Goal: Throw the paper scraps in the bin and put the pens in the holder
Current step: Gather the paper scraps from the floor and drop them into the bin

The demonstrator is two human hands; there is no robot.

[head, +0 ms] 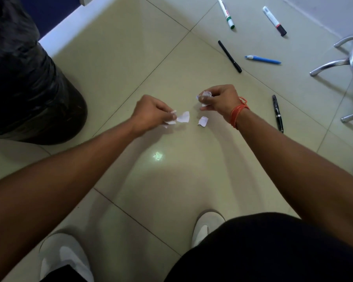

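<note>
Both hands reach down over the tiled floor (130,58). The left hand (151,112) is nearly closed, its fingertips pinched on white scraps (182,117) that lie at or just above the floor; whether they are lifted clear cannot be told. The right hand (218,98) is curled shut around a small crumpled wad (205,95) of paper that pokes out between thumb and fingers. An orange thread band (237,110) circles that wrist. One loose scrap (203,121) lies on the floor just below the right hand, apart from it.

The bin (29,88), lined with a black bag, stands at the left edge of the floor, near the left arm. The pens lie scattered toward the far right: a green marker (226,13), a red-and-black marker (274,20), a thin black pen (229,56), a blue pen (263,59), and a black pen (277,113) just beside the right wrist. Chrome chair legs (338,64) stand at the right edge.
</note>
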